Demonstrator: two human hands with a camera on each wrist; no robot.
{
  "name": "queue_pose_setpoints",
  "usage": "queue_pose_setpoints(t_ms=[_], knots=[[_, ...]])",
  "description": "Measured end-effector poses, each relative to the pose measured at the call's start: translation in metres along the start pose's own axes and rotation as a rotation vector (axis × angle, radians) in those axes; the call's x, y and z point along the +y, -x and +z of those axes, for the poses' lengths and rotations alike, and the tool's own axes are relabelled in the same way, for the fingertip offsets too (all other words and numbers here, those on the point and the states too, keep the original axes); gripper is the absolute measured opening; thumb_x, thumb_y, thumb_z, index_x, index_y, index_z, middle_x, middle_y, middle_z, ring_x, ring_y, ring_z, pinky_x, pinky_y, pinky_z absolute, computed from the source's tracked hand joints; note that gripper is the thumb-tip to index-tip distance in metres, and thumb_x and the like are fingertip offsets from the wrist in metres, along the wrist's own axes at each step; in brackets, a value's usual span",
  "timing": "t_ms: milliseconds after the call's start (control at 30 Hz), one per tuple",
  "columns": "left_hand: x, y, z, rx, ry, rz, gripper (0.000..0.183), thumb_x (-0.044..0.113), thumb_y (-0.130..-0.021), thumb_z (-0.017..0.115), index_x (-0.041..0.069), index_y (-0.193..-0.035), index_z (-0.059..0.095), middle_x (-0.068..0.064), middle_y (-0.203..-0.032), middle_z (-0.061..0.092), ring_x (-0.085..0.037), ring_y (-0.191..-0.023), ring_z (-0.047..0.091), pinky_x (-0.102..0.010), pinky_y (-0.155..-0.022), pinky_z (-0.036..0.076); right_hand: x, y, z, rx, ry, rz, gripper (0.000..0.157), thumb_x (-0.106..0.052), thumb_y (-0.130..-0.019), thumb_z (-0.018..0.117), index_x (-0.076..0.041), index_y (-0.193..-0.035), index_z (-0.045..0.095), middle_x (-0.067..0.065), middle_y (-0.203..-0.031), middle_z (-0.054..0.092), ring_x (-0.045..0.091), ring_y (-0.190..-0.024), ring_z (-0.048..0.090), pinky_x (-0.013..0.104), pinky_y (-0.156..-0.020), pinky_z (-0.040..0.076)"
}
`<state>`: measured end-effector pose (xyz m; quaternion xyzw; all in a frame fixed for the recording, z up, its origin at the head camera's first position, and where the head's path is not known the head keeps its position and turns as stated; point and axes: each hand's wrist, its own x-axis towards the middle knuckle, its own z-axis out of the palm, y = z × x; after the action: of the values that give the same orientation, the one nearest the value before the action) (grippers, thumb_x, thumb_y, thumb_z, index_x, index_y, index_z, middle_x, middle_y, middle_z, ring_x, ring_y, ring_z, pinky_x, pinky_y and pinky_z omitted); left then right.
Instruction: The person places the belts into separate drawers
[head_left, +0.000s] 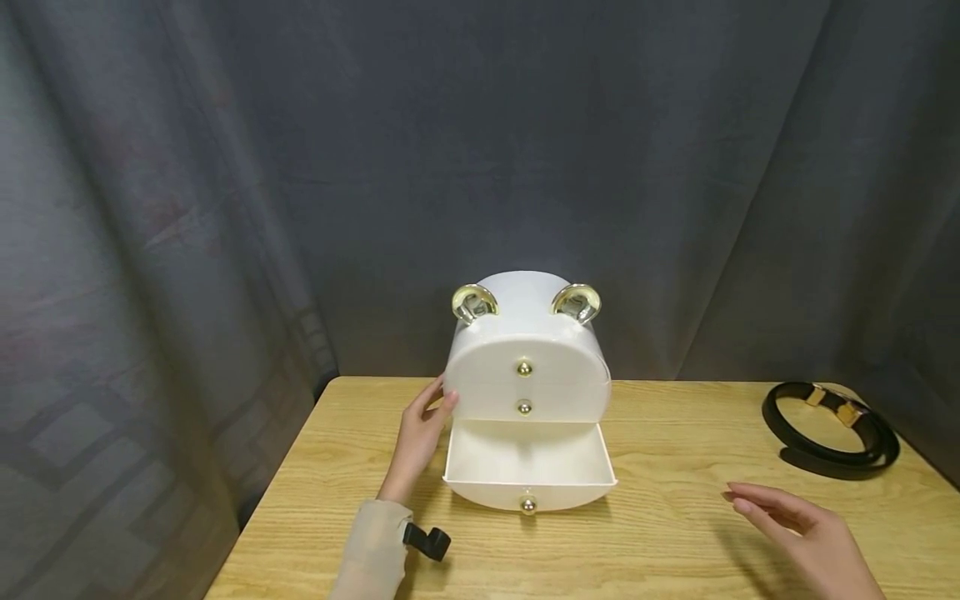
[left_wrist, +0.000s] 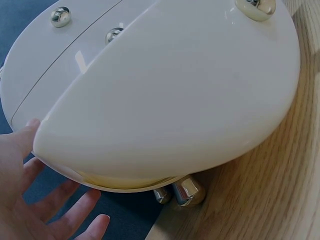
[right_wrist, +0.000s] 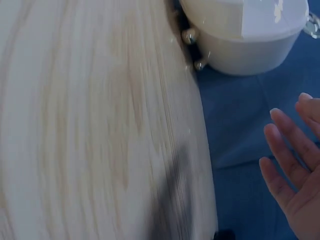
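A white storage box [head_left: 527,379] with a rounded top, gold ear shapes and round gold knobs stands on the table. Its bottom drawer [head_left: 528,454] is pulled out, and the inside that shows holds nothing. My left hand [head_left: 422,432] rests against the box's left side, thumb near the front edge. In the left wrist view, the fingers [left_wrist: 75,215] of that hand spread loosely along the white shell. To the right of the drawer, my right hand [head_left: 798,529] hovers over the table, fingers relaxed, holding nothing. From the right wrist it appears apart from the box [right_wrist: 255,55].
A coiled black belt [head_left: 832,450] with a gold buckle lies at the table's right rear. The wooden table [head_left: 675,467] backs onto a dark grey curtain [head_left: 600,167]. A black strap mount [head_left: 427,542] sits on the left wrist.
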<state>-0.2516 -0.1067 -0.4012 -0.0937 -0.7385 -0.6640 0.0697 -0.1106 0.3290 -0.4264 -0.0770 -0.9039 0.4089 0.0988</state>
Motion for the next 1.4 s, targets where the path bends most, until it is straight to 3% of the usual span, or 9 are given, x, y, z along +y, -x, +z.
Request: queue_pose_setpoints(t_ms=[400,800,967,1033,1100,1200,1267,1300,1400], knots=[[0.002,-0.001,-0.001,0.028,-0.038,-0.011,0.051,0.024,-0.101,0.059,0.004,-0.147,0.047,-0.024,-0.139,0.052,-0.037,-0.113,0.06,-0.045,-0.093,0.051,0.035,-0.018,-0.03,0.132,0.122,-0.13,0.039,-0.027,-0.095,0.069,0.001,-0.123,0.067,-0.03,-0.1,0.064,-0.027,-0.087,0.046,0.006,-0.066,0.044],[0.001,-0.001,-0.001,0.015,-0.021,-0.006,0.051,0.021,-0.102,0.059,0.003,-0.147,0.046,-0.025,-0.139,0.052,-0.037,-0.111,0.061,-0.05,-0.095,0.05,0.069,-0.046,-0.053,0.133,0.188,-0.184,0.039,-0.027,-0.094,0.071,0.002,-0.121,0.068,-0.039,-0.098,0.056,-0.028,-0.086,0.041,0.009,-0.062,0.043],[-0.016,-0.01,0.001,0.02,-0.008,0.004,0.052,0.023,-0.101,0.06,0.005,-0.148,0.046,-0.024,-0.14,0.052,-0.037,-0.11,0.061,-0.054,-0.094,0.049,0.082,-0.059,-0.067,0.104,0.256,-0.113,0.051,-0.038,-0.094,0.068,0.003,-0.125,0.065,-0.04,-0.096,0.05,-0.028,-0.08,0.035,0.023,-0.061,0.047],[-0.025,-0.014,0.002,0.027,-0.009,0.006,0.052,0.026,-0.101,0.06,0.008,-0.148,0.047,-0.023,-0.14,0.052,-0.036,-0.111,0.061,-0.054,-0.094,0.049,0.087,-0.062,-0.07,0.117,0.276,-0.12,0.052,-0.038,-0.094,0.069,0.004,-0.124,0.065,-0.042,-0.095,0.047,-0.028,-0.081,0.031,0.029,-0.065,0.049],[-0.033,-0.017,0.002,0.033,-0.008,0.006,0.052,0.029,-0.101,0.061,0.011,-0.148,0.048,-0.021,-0.14,0.052,-0.035,-0.111,0.061,-0.053,-0.095,0.049,0.094,-0.065,-0.071,0.156,0.284,-0.157,0.048,-0.034,-0.092,0.072,0.005,-0.12,0.067,-0.046,-0.096,0.043,-0.03,-0.083,0.028,0.026,-0.066,0.046],[-0.037,-0.018,0.002,0.037,-0.014,0.006,0.052,0.033,-0.1,0.061,0.014,-0.148,0.049,-0.019,-0.14,0.053,-0.033,-0.111,0.061,-0.051,-0.095,0.05,0.1,-0.069,-0.074,0.207,0.293,-0.198,0.043,-0.027,-0.09,0.075,0.007,-0.116,0.068,-0.049,-0.094,0.038,-0.03,-0.082,0.028,0.031,-0.065,0.047],[-0.038,-0.017,0.002,0.039,-0.014,0.011,0.053,0.034,-0.1,0.061,0.015,-0.147,0.05,-0.018,-0.139,0.054,-0.033,-0.11,0.062,-0.051,-0.094,0.05,0.102,-0.074,-0.076,0.228,0.301,-0.195,0.043,-0.024,-0.089,0.076,0.009,-0.115,0.067,-0.045,-0.094,0.04,-0.029,-0.08,0.03,0.036,-0.067,0.047],[-0.038,-0.016,0.002,0.039,-0.015,0.014,0.053,0.034,-0.1,0.061,0.014,-0.147,0.05,-0.019,-0.139,0.054,-0.033,-0.11,0.062,-0.051,-0.094,0.05,0.103,-0.076,-0.077,0.226,0.31,-0.191,0.043,-0.024,-0.09,0.076,0.01,-0.116,0.067,-0.038,-0.094,0.048,-0.023,-0.078,0.04,0.042,-0.069,0.048],[-0.038,-0.016,0.001,0.037,-0.015,0.013,0.053,0.034,-0.1,0.061,0.014,-0.148,0.049,-0.019,-0.139,0.053,-0.033,-0.11,0.061,-0.051,-0.094,0.05,0.106,-0.084,-0.078,0.209,0.34,-0.185,0.045,-0.021,-0.09,0.076,0.012,-0.118,0.064,0.0,-0.104,0.069,0.003,-0.081,0.059,0.052,-0.069,0.047]])
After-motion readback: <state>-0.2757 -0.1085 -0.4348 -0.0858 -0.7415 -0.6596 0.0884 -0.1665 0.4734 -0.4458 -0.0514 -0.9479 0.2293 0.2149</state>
